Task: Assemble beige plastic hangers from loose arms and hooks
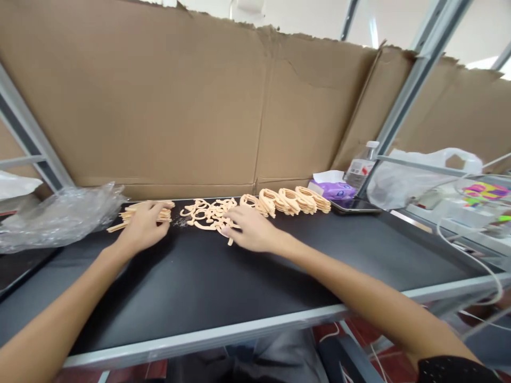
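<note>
My left hand rests over a stack of pale, flat wooden-looking strips, its thumb spread away from the fingers. The fingertips are partly hidden behind the hand. My right hand is at the right side of a loose heap of pale ring-shaped cutouts, with thumb and fingers closed around one piece whose end pokes out below the thumb. Just beyond that hand, several neat leaning stacks of the same ring-shaped cutouts stand in a row.
A crumpled clear plastic bag lies at the left. A purple tissue pack, a phone and a water bottle are at the back right. Cardboard walls the back of the black table; a white cable hangs at right.
</note>
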Demonstrator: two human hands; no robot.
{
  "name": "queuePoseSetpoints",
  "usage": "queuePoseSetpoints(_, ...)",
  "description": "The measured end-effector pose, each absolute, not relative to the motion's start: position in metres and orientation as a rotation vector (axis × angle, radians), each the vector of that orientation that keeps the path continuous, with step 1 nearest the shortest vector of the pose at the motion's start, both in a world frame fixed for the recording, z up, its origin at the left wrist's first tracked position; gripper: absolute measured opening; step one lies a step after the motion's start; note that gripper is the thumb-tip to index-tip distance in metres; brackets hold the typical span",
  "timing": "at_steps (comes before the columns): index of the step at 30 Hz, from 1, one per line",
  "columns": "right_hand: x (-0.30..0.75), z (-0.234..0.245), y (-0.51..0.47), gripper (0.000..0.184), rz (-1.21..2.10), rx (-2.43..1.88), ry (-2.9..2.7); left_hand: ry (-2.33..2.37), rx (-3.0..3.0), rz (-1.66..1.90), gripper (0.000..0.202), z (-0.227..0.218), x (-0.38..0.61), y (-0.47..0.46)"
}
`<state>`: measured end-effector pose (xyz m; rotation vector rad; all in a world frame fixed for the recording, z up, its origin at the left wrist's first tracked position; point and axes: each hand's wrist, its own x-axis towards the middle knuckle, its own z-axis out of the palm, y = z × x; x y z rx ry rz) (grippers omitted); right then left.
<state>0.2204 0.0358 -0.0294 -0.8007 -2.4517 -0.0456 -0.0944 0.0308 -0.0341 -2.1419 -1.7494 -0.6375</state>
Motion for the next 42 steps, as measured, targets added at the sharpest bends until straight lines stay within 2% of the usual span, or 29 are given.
queuePoseSetpoints(4, 0.211, -0.051, 0.029, 0.023, 0.018, -0.739, -2.569, -1.669, -2.273, -0.619, 0.043, -0.040, -0.091, 0.034)
queuePoseSetpoints(10, 0.228, -0.051, 0.032, 0.013, 0.027, -0.833, -2.489, -1.800, -2.172, -0.647, 0.044, -0.039, -0.103, 0.038)
queuePoseSetpoints(16, 0.231, -0.049, 0.037, 0.011, -0.008, -0.852, -2.394, -2.078, -1.957, -0.560, 0.044, -0.030, -0.114, 0.033)
queuePoseSetpoints(20, 0.233, -0.049, 0.038, 0.023, -0.048, -0.837, -2.342, -2.195, -1.896, -0.456, 0.041, -0.024, -0.115, 0.030)
queuePoseSetpoints(25, 0.235, -0.048, 0.040, 0.013, -0.068, -0.821, -2.324, -2.233, -1.898, -0.392, 0.044, -0.024, -0.116, 0.029)
queuePoseSetpoints(30, 0.235, -0.046, 0.040, 0.012, -0.037, -0.825, -2.244, -2.208, -1.890, -0.433, 0.050, -0.028, -0.120, 0.030)
queuePoseSetpoints(42, 0.229, -0.044, 0.033, 0.013, 0.052, -0.872, -2.291, -2.162, -1.912, -0.500, 0.025, -0.030, -0.123, 0.033)
